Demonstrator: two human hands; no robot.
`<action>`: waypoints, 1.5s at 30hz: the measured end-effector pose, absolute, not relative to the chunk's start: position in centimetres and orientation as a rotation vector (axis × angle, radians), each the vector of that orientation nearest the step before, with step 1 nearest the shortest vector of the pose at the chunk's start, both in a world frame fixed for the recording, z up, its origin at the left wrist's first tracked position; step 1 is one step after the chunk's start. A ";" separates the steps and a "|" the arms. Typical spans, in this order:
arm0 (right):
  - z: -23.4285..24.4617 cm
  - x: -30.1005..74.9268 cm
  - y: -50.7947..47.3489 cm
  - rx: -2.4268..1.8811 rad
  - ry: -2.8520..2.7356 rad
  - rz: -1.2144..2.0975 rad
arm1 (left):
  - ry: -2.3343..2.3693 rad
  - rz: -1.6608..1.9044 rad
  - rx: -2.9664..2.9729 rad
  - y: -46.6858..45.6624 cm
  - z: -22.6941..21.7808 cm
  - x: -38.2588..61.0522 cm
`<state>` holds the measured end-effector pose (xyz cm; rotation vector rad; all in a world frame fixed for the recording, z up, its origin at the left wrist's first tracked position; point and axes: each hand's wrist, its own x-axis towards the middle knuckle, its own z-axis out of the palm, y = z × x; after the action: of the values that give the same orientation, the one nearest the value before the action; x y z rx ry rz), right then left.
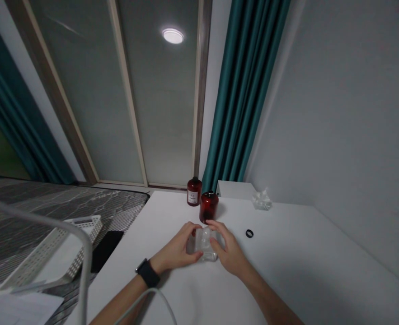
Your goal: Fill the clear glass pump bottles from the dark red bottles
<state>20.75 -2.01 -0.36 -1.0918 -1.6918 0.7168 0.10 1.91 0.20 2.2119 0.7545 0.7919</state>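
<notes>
A clear, see-through container (206, 246) is between my two hands, low over the white table (192, 293); whether it is glass or plastic I cannot tell. My left hand (182, 248), with a dark watch (148, 273) on its wrist, curls round the container's left side, thumb at the front. From the right, my right hand (229, 248) grips the same container, fingers over its top and thumb on its near side. Just behind them stands a dark red bottle (208, 207) without a visible label. Another red bottle (194, 192) with a white label stands farther back.
A black ring (249, 233) lies right of my hands. At the back are a white box (235, 188) and a crumpled clear plastic bag (262, 200). Left of the table are a white basket (36, 257) and a black flat object (106, 248). A pale cable (87, 266) crosses the foreground.
</notes>
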 end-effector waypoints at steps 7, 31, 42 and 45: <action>-1.2 20.1 -1.8 -1.156 -1.631 0.737 | 0.776 0.791 2.212 1.8 0.3 0.2; -0.9 20.7 -1.9 -1.108 -1.694 0.675 | 0.755 0.759 2.237 1.8 0.7 0.1; -0.4 20.3 -1.9 -0.990 -1.755 0.560 | 0.747 0.768 2.262 1.9 0.5 0.1; -0.4 20.1 -1.7 -0.996 -1.731 0.550 | 0.751 0.767 2.261 1.9 0.5 0.2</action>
<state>20.07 -1.71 -0.35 -0.9963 -1.7309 0.5499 0.16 1.91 0.51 2.2612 0.7513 0.7673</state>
